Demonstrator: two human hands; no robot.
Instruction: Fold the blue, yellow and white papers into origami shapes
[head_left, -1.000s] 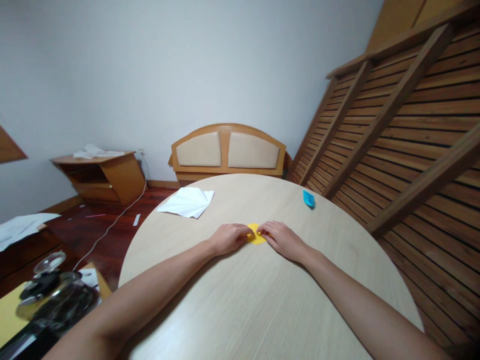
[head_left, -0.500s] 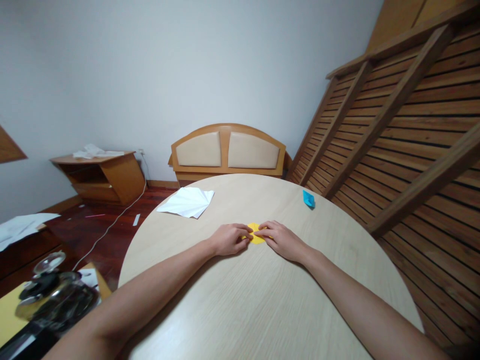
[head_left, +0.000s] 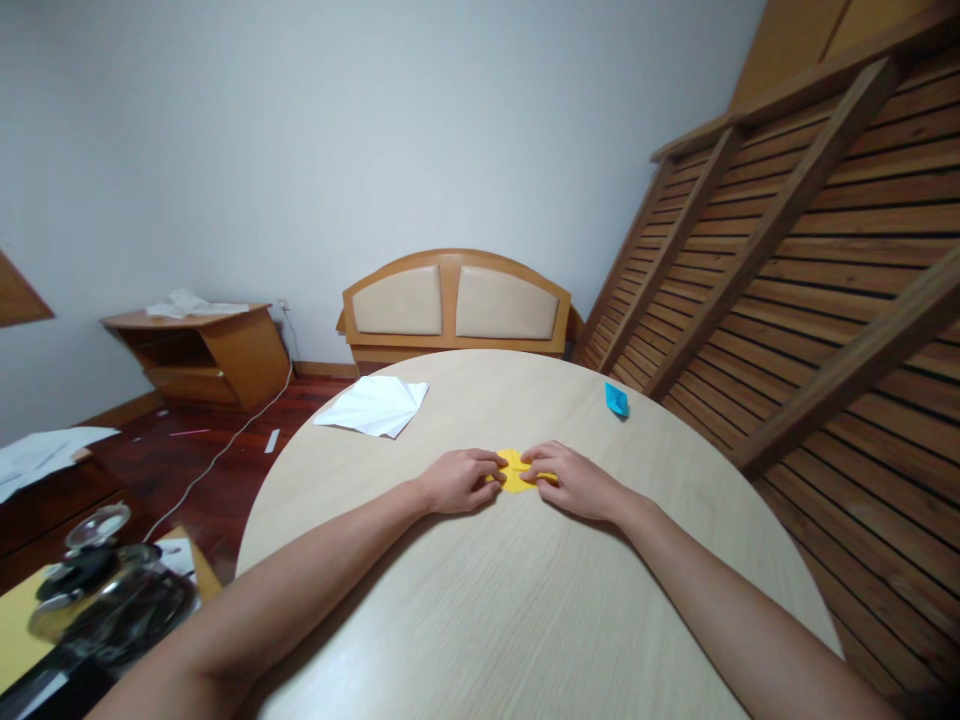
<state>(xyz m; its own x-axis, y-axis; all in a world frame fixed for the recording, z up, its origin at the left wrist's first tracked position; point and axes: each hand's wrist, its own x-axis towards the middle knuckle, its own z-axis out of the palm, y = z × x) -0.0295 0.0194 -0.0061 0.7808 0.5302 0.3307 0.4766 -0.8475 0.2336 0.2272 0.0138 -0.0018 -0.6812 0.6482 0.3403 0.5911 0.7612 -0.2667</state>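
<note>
Two bare hands meet over a small piece of yellow paper (head_left: 516,470) lying flat near the middle of a round, pale wood tabletop (head_left: 525,600). The left hand (head_left: 459,480) rests knuckles up, its fingers curled, with the fingertips pressing down on the paper's left edge. The right hand (head_left: 574,483) lies opposite it, fingers bent, with its fingertips pinning the paper's right side. Neither hand closes around the paper; both press it against the tabletop, and only a small yellow patch shows between them. Both forearms stretch in from the near edge of the tabletop.

Toward the far left edge of the tabletop lies a creased white paper (head_left: 373,405), unfolded and flat, well apart from the hands. Near the far right edge sits a small blue folded paper (head_left: 616,399), also well apart.

Beyond the tabletop, a wooden headboard with two beige padded panels (head_left: 455,302) stands against a pale wall. To the left on the dark floor is a low wooden cabinet (head_left: 201,352) with white papers on top. A slatted wooden frame (head_left: 810,260) leans along the right side. At the lower left corner of the view sits a dark pot with a glass lid (head_left: 105,590).
</note>
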